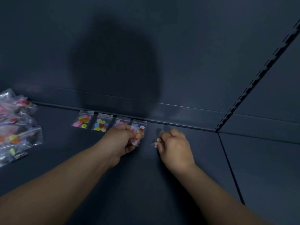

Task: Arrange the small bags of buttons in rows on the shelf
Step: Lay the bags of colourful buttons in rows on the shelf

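Note:
Several small clear bags of coloured buttons lie in a row along the back of the dark shelf (146, 176): one at the left (82, 121), a second (102, 124), a third (122, 122) partly hidden by my left hand, and a fourth (140, 125). My left hand (121, 140) grips a bunch of small button bags (137, 138) just in front of the fourth bag. To its right, my right hand (174, 146) has curled fingers that pinch a clear bag (155, 142) whose contents I cannot make out.
A heap of larger clear bags of buttons (16, 127) lies at the shelf's left end. The shelf's back wall (178, 62) rises behind the row. A slotted upright rail (259, 75) and a seam (230, 168) bound the shelf on the right.

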